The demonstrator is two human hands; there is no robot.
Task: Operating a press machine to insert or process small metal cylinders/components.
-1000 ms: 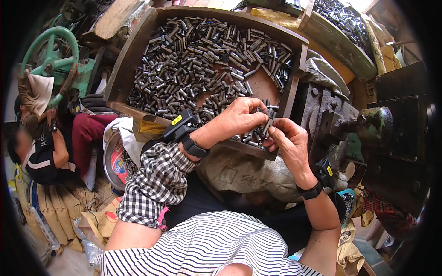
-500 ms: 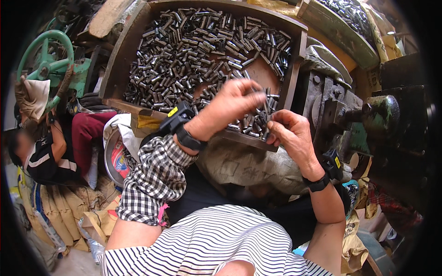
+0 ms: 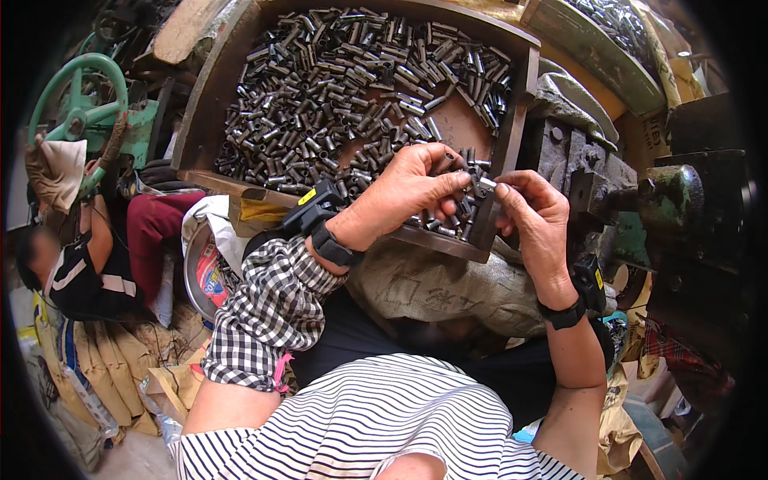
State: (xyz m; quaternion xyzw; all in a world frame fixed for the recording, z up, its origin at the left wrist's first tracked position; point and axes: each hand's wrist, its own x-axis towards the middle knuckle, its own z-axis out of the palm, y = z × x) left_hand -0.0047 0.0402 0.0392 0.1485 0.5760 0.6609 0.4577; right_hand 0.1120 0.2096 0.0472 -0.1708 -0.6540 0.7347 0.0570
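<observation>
A wooden tray (image 3: 512, 128) holds a heap of short metal tubes (image 3: 320, 104). Over its near right corner, my left hand (image 3: 412, 186) is closed, thumb against curled fingers, with a dark tube end (image 3: 445, 163) showing in its grip. My right hand (image 3: 534, 214) pinches a small shiny metal tube (image 3: 485, 186) between thumb and forefinger. That tube lies close to my left thumb tip; whether they touch is hard to tell. Its far end and my lower right fingers are partly hidden. More tubes lie below both hands inside the corner.
A dark, greasy machine (image 3: 608, 192) stands close on the right. Left is a green handwheel (image 3: 78, 120), with another person (image 3: 80, 264) near it. A metal basin (image 3: 196, 272) sits beside my left sleeve. Sacking (image 3: 448, 288) hangs below the tray.
My right hand has risen from the tray's near corner and moved slightly right. My left hand, blurred before, has come down a little and closed near it. A shiny tube now shows between them.
</observation>
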